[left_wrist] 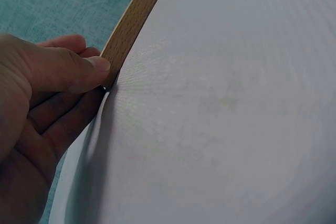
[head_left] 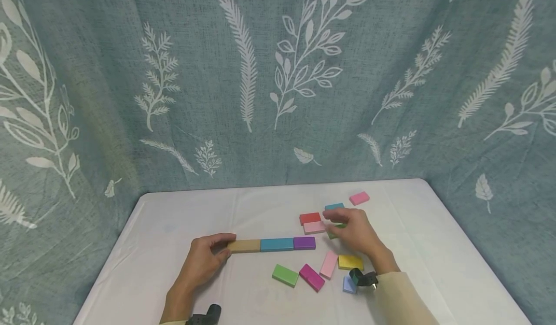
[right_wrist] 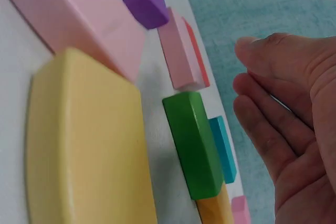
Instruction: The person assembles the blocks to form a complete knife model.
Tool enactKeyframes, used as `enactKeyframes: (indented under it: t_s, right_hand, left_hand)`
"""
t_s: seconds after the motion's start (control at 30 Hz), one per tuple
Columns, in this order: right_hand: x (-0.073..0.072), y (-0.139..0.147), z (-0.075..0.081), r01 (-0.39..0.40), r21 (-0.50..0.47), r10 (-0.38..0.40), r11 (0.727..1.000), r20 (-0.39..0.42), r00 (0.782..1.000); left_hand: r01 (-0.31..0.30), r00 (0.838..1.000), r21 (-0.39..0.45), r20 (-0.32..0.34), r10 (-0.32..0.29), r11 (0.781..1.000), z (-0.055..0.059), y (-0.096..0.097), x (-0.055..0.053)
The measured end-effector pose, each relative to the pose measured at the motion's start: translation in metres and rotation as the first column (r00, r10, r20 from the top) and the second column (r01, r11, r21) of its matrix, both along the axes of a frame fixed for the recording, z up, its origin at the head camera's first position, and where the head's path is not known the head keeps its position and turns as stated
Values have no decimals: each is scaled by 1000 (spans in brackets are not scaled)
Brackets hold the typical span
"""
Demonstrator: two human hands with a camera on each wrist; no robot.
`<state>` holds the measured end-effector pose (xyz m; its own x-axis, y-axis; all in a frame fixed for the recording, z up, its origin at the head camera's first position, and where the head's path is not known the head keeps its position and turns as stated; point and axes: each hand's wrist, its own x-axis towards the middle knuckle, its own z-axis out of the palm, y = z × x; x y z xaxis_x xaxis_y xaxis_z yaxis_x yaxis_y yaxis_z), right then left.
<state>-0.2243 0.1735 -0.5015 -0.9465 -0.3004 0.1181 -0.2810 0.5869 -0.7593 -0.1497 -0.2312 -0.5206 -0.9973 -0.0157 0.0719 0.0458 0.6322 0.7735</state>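
White-topped tbl [head_left: 182, 214]: tan blk [head_left: 245, 246], blue blk [head_left: 276, 245] & purple blk [head_left: 304, 243] end to end, one straight row. Behind row, R side: red blk [head_left: 310, 218] w/ pale pink blk [head_left: 314, 227] just in front; dk green blk [right_wrist: 190, 145] nearby, orange blk [right_wrist: 214, 208] next to it; 2nd blue blk [head_left: 333, 206]; hot pink blk [head_left: 359, 198] nr far edge. In front, angled variously: lt green blk [head_left: 285, 275], magenta blk [head_left: 312, 277], 2nd pale pink blk [head_left: 328, 265], yellow blk [head_left: 350, 262] just beside it, lt blue blk [head_left: 348, 285], partly hidden.

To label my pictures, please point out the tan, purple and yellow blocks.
Tan block [head_left: 245, 246], head view, top face.
Purple block [head_left: 304, 242], head view, top face.
Yellow block [head_left: 350, 261], head view, top face.
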Motion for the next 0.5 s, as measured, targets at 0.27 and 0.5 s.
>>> enactKeyframes:
  t_s: [0.27,0.5]
  right_hand:
    - [-12,0,-11,-11,-13,12,1000,41,999]
    - [-18,-1,-20,-14,17,13,1000,31,999]
  left_hand:
    - [-2,1000,7,-2,2,1000,0,0,0]
    - [-3,1000,12,-2,3,1000,0,0,0]
